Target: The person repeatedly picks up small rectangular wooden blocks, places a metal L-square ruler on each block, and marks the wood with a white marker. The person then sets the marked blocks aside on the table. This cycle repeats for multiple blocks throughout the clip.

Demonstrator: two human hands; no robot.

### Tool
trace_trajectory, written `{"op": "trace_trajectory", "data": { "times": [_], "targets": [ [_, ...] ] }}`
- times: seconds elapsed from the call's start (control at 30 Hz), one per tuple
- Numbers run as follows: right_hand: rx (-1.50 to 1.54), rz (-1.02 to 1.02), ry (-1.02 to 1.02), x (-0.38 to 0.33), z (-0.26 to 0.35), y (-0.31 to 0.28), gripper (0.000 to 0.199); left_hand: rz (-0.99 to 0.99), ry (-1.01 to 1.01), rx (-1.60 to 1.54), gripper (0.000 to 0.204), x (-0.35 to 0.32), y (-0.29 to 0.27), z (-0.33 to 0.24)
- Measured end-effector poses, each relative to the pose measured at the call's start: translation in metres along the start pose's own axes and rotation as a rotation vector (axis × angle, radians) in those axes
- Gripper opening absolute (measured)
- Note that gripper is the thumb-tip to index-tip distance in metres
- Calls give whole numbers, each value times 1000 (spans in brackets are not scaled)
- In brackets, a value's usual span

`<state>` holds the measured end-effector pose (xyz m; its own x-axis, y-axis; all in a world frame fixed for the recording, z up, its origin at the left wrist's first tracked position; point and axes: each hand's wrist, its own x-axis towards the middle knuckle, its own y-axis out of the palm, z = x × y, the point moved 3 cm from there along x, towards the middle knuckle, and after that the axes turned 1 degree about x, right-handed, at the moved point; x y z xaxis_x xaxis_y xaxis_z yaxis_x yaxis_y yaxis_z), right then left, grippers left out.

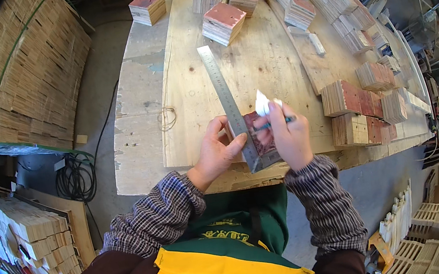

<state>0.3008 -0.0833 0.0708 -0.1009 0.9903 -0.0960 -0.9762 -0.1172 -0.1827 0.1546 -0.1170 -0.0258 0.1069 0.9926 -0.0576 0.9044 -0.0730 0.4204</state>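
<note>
A steel square (219,84) lies across a red-faced plywood block (251,119) near the table's front edge. Its long graduated blade points away from me, and its short arm sits along the block's near side. My left hand (214,150) is closed on the blade and the block's left side, thumb pressed on the metal. My right hand (293,136) is closed round a slim dark pen (288,119) over the block. Something white and crumpled (262,100), perhaps tissue or cloth, sticks out at its fingers. The pen's tip is hidden.
Several plywood blocks (223,22) stand at the back of the wooden table (138,115), with more stacked blocks (350,100) on the right. A wire loop (168,118) lies left of me. Wrapped timber (25,69) and a coiled black cable (75,177) are beyond the left edge.
</note>
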Motion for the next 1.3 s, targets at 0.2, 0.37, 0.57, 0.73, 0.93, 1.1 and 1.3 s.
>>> {"op": "trace_trajectory", "data": {
  "times": [0.2,0.37,0.57,0.73,0.93,1.1,1.3],
  "targets": [
    [-88,48,34,2,6,-2,35,-9,-10,28,45,1,0,0],
    [-101,92,105,-31,8,-16,34,-21,-10,7,46,-1,-2,4],
    [-292,82,102,12,-6,-5,36,-19,9,53,46,1,-1,0],
    [-318,63,-60,12,-8,-4,38,11,-54,-26,42,0,0,1],
    [-315,10,-95,23,-4,0,37,41,-55,-65,40,0,0,0],
    [-295,-26,-121,49,5,12,39,26,-55,-52,40,-1,0,-1],
    [-13,-102,-281,51,12,1,37,35,-57,-54,42,-1,-1,0]
  ]
}}
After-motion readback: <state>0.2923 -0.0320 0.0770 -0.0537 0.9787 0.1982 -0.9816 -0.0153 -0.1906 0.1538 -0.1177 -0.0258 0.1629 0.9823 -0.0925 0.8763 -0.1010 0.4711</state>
